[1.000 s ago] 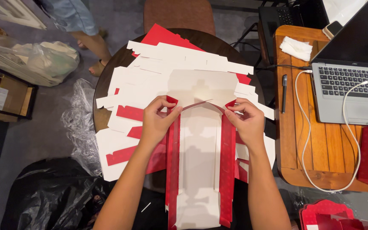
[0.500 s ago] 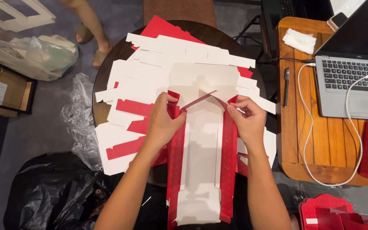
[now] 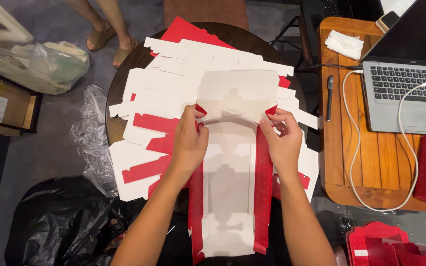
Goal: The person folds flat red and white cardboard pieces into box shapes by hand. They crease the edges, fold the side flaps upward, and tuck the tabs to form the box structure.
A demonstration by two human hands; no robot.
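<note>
L hand [image 3: 189, 140] & R hand [image 3: 283, 140] each pinch a far corner of the red-and-white box blank [image 3: 230, 187], flat on the card pile [image 3: 163, 93] on the round counter [image 3: 124, 69]; best to crease both sides evenly, w/ thumbs on the score.

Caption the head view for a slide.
Left hand and right hand fold up an end flap of a red-and-white flat cardboard box blank over a round dark table.

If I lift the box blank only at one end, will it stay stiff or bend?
The box blank is thin, flat card, so it probably sags at its creases. Both hands, left and right, hold its corners, which suggests it is light. The far flap is folded, so the folds likely yield easily.
</note>
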